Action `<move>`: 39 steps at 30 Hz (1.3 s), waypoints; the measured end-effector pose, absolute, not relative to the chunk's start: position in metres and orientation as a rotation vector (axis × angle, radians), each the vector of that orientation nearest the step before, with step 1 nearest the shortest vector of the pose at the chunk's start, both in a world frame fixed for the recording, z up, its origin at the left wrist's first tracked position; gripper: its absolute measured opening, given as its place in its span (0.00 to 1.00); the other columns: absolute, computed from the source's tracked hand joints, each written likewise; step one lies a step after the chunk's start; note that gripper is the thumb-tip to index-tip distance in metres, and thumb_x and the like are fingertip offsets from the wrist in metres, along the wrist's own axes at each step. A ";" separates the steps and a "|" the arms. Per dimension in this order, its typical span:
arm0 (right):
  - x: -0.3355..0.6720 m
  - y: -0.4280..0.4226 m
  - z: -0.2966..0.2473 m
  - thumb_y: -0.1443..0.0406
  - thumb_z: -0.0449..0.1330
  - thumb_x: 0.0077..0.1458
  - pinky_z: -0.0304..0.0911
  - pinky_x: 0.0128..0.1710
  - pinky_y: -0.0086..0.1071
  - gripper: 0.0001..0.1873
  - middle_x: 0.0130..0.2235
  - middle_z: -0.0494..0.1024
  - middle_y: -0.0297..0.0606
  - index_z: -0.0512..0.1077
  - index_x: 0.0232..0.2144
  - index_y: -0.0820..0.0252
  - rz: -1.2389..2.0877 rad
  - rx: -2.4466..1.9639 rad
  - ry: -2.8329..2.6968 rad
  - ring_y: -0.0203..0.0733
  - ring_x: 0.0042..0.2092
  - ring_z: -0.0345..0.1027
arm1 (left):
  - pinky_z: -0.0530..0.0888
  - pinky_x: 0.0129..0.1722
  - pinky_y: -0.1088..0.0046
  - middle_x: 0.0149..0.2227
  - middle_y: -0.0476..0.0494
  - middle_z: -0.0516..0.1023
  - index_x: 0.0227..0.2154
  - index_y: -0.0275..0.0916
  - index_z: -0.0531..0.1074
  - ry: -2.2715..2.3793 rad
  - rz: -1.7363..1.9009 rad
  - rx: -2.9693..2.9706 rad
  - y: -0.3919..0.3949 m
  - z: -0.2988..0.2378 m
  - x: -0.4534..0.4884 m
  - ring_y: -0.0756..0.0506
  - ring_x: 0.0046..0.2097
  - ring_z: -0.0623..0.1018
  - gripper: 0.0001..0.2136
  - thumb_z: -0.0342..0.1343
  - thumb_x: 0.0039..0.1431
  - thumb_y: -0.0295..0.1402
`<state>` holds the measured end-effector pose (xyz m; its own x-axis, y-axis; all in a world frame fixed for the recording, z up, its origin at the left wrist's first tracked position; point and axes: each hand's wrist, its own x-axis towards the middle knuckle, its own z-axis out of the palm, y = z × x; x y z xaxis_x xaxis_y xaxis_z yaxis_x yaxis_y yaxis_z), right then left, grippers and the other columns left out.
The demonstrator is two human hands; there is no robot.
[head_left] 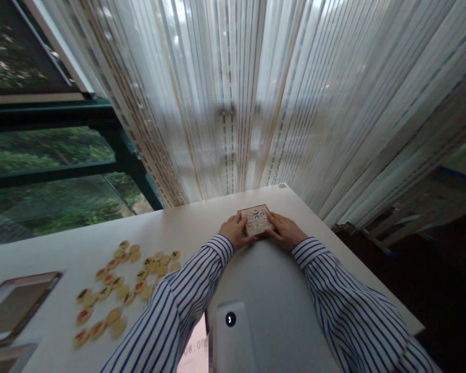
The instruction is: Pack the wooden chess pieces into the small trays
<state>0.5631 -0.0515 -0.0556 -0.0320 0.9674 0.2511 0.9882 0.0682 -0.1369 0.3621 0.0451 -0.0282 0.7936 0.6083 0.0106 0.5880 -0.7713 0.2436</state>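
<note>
Small printed box [256, 219] sits near the white surface's [194, 223] far right corner, resting on it or just above, I cannot tell which; left hand [235, 231] and right hand [287, 232] grip its opposite sides with their fingers. It looks light and stiff, perhaps slick, best held by those sides.

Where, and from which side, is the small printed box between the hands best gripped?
The small printed box is probably best held by its left and right edges, from both sides: its top looks flat and four-cornered, giving opposite edges to press, where the left hand and right hand sit.
</note>
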 end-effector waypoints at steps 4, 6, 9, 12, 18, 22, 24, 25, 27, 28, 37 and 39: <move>0.564 -0.050 -0.058 0.51 0.45 0.56 0.53 0.54 0.45 0.34 0.57 0.59 0.54 0.56 0.57 0.70 -0.081 -2.001 -2.050 0.51 0.57 0.53 | 0.58 0.56 0.61 0.61 0.32 0.51 0.56 0.35 0.55 0.939 0.135 2.735 0.045 -0.028 0.362 0.35 0.59 0.58 0.38 0.49 0.46 0.55; 0.564 -0.050 -0.058 0.51 0.45 0.56 0.52 0.54 0.45 0.33 0.58 0.59 0.53 0.55 0.57 0.68 -0.077 -2.008 -2.039 0.50 0.58 0.53 | 0.59 0.55 0.61 0.61 0.32 0.51 0.56 0.36 0.55 0.937 0.140 2.725 0.045 -0.029 0.362 0.35 0.59 0.59 0.38 0.50 0.46 0.55; 0.563 -0.051 -0.058 0.51 0.44 0.56 0.51 0.55 0.44 0.34 0.58 0.58 0.52 0.55 0.58 0.68 -0.069 -2.032 -2.042 0.49 0.58 0.52 | 0.59 0.55 0.61 0.61 0.31 0.51 0.57 0.35 0.55 0.935 0.142 2.728 0.046 -0.031 0.362 0.34 0.59 0.59 0.38 0.49 0.46 0.55; 0.561 -0.052 -0.056 0.51 0.44 0.57 0.50 0.55 0.43 0.34 0.59 0.58 0.51 0.54 0.58 0.68 -0.058 -2.067 -2.049 0.49 0.58 0.51 | 0.59 0.55 0.62 0.62 0.31 0.49 0.57 0.35 0.54 0.943 0.123 2.732 0.045 -0.033 0.363 0.35 0.59 0.59 0.39 0.49 0.47 0.55; 0.559 -0.052 -0.053 0.51 0.44 0.57 0.49 0.56 0.43 0.34 0.59 0.57 0.51 0.53 0.58 0.69 -0.021 -2.100 -2.041 0.49 0.59 0.51 | 0.57 0.56 0.62 0.62 0.33 0.48 0.58 0.36 0.53 0.956 0.131 2.719 0.044 -0.034 0.361 0.36 0.59 0.58 0.39 0.48 0.47 0.55; 0.560 -0.052 -0.051 0.51 0.45 0.56 0.50 0.55 0.43 0.34 0.58 0.59 0.51 0.54 0.58 0.67 -0.026 -2.100 -2.022 0.48 0.58 0.52 | 0.57 0.57 0.64 0.62 0.34 0.47 0.58 0.37 0.52 0.948 0.187 2.681 0.042 -0.030 0.357 0.37 0.59 0.58 0.39 0.48 0.47 0.56; 0.562 -0.053 -0.049 0.50 0.45 0.56 0.52 0.55 0.44 0.35 0.57 0.60 0.54 0.54 0.58 0.68 -0.037 -2.110 -2.006 0.50 0.58 0.53 | 0.57 0.57 0.65 0.62 0.34 0.47 0.59 0.38 0.51 0.949 0.212 2.649 0.041 -0.025 0.355 0.37 0.60 0.57 0.40 0.48 0.46 0.56; 0.562 -0.053 -0.048 0.50 0.45 0.56 0.52 0.54 0.44 0.35 0.57 0.60 0.55 0.54 0.58 0.69 -0.042 -2.115 -1.997 0.51 0.58 0.53 | 0.57 0.57 0.65 0.62 0.34 0.47 0.59 0.38 0.51 0.954 0.218 2.635 0.041 -0.022 0.353 0.37 0.60 0.57 0.40 0.49 0.47 0.56; 0.563 -0.054 -0.044 0.51 0.45 0.56 0.53 0.54 0.44 0.35 0.57 0.60 0.56 0.53 0.58 0.69 -0.054 -2.117 -1.979 0.52 0.58 0.54 | 0.56 0.57 0.64 0.62 0.33 0.48 0.58 0.37 0.51 0.969 0.214 2.616 0.039 -0.015 0.349 0.37 0.60 0.56 0.38 0.49 0.48 0.53; 0.563 -0.055 -0.042 0.51 0.44 0.56 0.54 0.54 0.44 0.35 0.57 0.60 0.55 0.53 0.58 0.68 -0.062 -2.112 -1.972 0.52 0.58 0.54 | 0.56 0.57 0.63 0.62 0.32 0.50 0.58 0.37 0.52 0.982 0.216 2.606 0.038 -0.011 0.347 0.37 0.61 0.56 0.36 0.50 0.49 0.51; 0.532 -0.069 -0.019 0.56 0.45 0.57 0.54 0.54 0.45 0.28 0.54 0.64 0.53 0.60 0.54 0.69 -0.213 -1.875 -1.930 0.50 0.55 0.57 | 0.58 0.57 0.65 0.57 0.35 0.61 0.51 0.36 0.64 1.039 0.424 2.577 0.022 0.016 0.308 0.42 0.58 0.61 0.23 0.49 0.54 0.42; 0.517 -0.072 -0.017 0.57 0.47 0.57 0.55 0.54 0.43 0.27 0.53 0.65 0.53 0.62 0.53 0.70 -0.217 -1.810 -1.952 0.49 0.55 0.57 | 0.58 0.57 0.67 0.56 0.35 0.63 0.50 0.34 0.65 1.048 0.499 2.568 0.018 0.017 0.296 0.43 0.57 0.63 0.22 0.49 0.55 0.41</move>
